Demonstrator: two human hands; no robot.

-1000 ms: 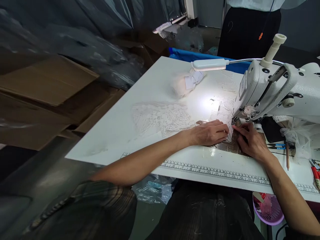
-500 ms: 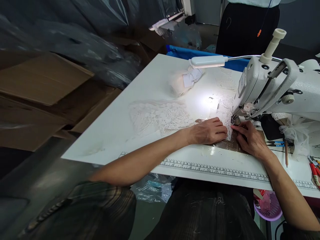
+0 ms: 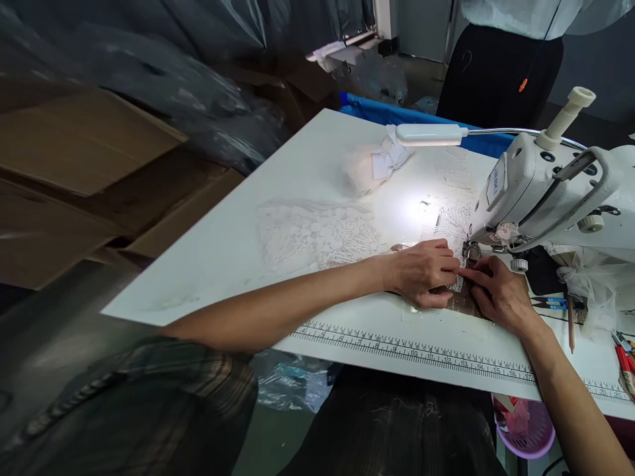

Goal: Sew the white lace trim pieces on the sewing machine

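A white sewing machine (image 3: 536, 188) stands at the right of the table, its presser foot (image 3: 469, 250) just beyond my hands. A strip of white lace (image 3: 452, 218) lies by the foot and runs toward me between my hands. My left hand (image 3: 427, 272) is closed, fingers curled on the lace edge. Closed too, my right hand (image 3: 503, 294) has its index finger and thumb at the lace, fingertips meeting those of the left hand. Under both hands is a brown, shiny plate (image 3: 466, 301). My fingers hide part of the lace.
A larger lace piece (image 3: 317, 231) and a bundle of pale tulle (image 3: 364, 170) lie leftward on the white table (image 3: 208, 264). Blue snips (image 3: 550, 303) and a brown pencil (image 3: 571, 324) lie right. Cardboard boxes (image 3: 84, 145) stand left; a person (image 3: 501, 73) stands behind the table.
My left fingers have curled in and its thumb now shows. The fingertips of both hands have come together at the lace, slightly nearer me. The whole view has shifted a little.
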